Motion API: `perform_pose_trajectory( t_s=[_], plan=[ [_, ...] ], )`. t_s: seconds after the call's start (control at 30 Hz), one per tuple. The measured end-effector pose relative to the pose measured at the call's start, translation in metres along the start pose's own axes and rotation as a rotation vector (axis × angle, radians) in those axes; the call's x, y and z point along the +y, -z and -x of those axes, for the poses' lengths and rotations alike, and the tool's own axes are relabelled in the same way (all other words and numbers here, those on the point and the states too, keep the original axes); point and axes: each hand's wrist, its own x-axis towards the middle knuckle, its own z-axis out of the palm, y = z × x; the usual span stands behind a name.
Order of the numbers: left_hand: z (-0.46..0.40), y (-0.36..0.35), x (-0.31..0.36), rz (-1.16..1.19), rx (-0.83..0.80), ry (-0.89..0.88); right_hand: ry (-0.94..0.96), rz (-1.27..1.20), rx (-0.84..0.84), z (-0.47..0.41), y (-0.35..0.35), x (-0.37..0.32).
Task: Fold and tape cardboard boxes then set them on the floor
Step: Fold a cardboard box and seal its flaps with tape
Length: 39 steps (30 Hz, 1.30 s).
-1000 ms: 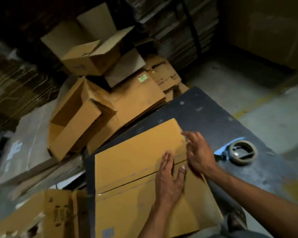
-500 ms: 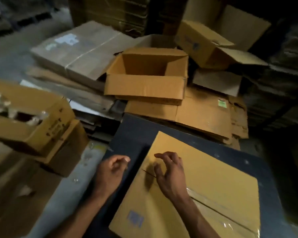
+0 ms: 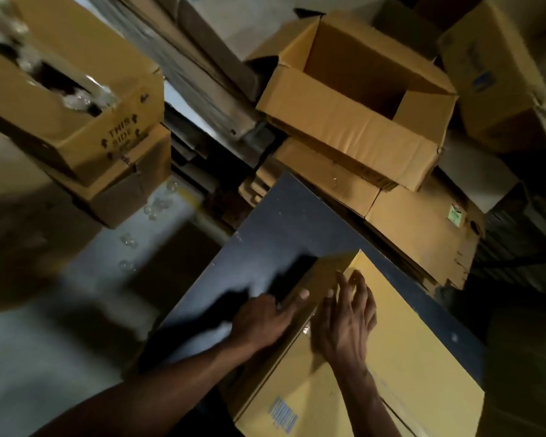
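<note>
You are working in dim, warm light that falls from above and the right. Your left hand (image 3: 265, 316) throws a hard dark shadow across the table (image 3: 284, 222). Corners sink into black, edges bend with wide-angle distortion, and the left side smears with motion blur.

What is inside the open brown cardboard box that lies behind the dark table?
The open brown cardboard box shows only its bare inner walls and part of its floor; nothing lies there. Its near wall hides the front of the floor. Flattened cardboard sheets lie under it.
</note>
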Motion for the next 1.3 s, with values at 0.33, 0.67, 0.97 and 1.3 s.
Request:
perform_pose_trajectory(
  t_s=[0.33, 0.67, 0.97, 1.3],
  plan=[
    [-0.017, -0.012, -0.033, -0.307, 0.085, -0.021, -0.031, -0.014, 0.014, -0.002, 0.001, -0.008],
    [-0.020, -0.013, -0.029, -0.271, 0.078, -0.117, 0.028, -0.110, -0.022, 0.001, 0.010, 0.013],
    [0.000, -0.027, 0.064, -0.309, 0.392, -0.762, -0.119, -0.026, 0.016, 0.055, 0.060, 0.104],
    [0.082, -0.178, 0.071, -0.752, 0.126, -0.931, -0.336, -0.049, -0.182, 0.064, 0.119, 0.311]
  ],
)
